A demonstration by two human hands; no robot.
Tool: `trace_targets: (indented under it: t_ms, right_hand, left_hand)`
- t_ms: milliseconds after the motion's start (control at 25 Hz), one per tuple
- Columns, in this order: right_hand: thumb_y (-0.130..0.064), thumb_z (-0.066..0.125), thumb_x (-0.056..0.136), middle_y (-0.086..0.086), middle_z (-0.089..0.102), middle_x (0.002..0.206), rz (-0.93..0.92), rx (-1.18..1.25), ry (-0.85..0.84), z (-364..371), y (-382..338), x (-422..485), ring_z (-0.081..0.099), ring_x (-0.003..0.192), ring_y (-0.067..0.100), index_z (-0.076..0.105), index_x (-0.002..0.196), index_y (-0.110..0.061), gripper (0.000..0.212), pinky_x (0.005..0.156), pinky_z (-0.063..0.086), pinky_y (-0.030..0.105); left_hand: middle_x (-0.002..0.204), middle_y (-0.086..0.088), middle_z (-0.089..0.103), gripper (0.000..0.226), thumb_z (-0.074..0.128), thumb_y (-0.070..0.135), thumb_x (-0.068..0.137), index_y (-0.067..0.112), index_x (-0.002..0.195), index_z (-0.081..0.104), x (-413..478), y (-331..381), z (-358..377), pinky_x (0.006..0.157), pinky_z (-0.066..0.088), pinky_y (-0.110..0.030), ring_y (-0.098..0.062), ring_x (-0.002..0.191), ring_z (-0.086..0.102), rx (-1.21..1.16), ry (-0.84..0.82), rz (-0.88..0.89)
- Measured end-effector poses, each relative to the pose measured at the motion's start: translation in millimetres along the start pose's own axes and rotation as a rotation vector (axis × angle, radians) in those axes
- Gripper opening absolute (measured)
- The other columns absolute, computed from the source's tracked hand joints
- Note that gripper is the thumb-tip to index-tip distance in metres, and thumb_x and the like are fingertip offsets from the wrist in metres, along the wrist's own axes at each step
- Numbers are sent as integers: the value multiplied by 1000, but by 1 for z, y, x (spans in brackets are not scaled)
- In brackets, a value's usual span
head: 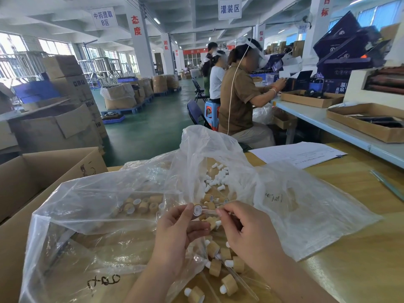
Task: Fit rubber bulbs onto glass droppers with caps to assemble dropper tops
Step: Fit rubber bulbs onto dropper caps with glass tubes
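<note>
My left hand (178,228) pinches a white rubber bulb (197,209) by its rim, its open end facing me. My right hand (244,226) pinches a clear glass dropper tube (208,212) that points into the bulb. Just below the hands sits a wooden cap (211,221) with a white part. Finished dropper tops (229,266) with wooden caps, white bulbs and glass tubes lie in a heap near my wrists. Loose white bulbs (216,179) lie farther back on the bag. More wooden caps (143,205) sit inside the plastic bag on the left.
A large clear plastic bag (105,197) spreads over the yellow table (358,248) and an open cardboard box (43,171) at left. Papers (299,153) lie at the back right. Other people sit working at a long bench (328,121) beyond.
</note>
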State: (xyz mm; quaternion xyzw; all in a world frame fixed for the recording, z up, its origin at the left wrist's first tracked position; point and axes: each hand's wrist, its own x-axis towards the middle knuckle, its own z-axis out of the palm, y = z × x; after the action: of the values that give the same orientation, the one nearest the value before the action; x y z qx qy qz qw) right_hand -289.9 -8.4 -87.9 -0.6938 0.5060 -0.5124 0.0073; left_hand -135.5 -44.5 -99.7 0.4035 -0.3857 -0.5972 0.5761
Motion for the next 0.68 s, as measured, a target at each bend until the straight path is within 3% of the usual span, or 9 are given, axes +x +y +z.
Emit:
trace_targets:
  t_ms: [120,240,360,680]
  right_hand:
    - [-24,61,88,-16,52,61,-81,-58,15,2,-1,0,46,50,3,68,80,-16,13,46,40,13]
    - [-28,53,93,-8,58,65,-159,-104,20,5,-1,-2,51,50,10,66,79,-14,23,43,46,27]
    - [-30,46,93,-7,55,65,-194,-164,15,5,-2,-2,50,50,10,65,80,-15,28,43,44,25]
    - [-26,49,92,-5,58,67,-185,-160,2,7,0,-3,52,51,11,66,80,-12,25,43,47,26]
  left_hand:
    - [80,-22,70,28,62,25,85,-2,91,67,0,-4,0,51,55,-29,-31,59,68,101,46,51]
    - [70,-19,70,25,58,23,90,-1,88,67,-2,-7,3,51,55,-28,-32,59,69,187,88,139]
    - [66,-18,69,23,57,18,92,-3,86,66,-4,-7,6,50,55,-27,-31,58,69,178,130,163]
    - [70,-21,70,21,58,15,91,-4,92,65,-6,-3,7,55,56,-27,-30,64,70,112,106,98]
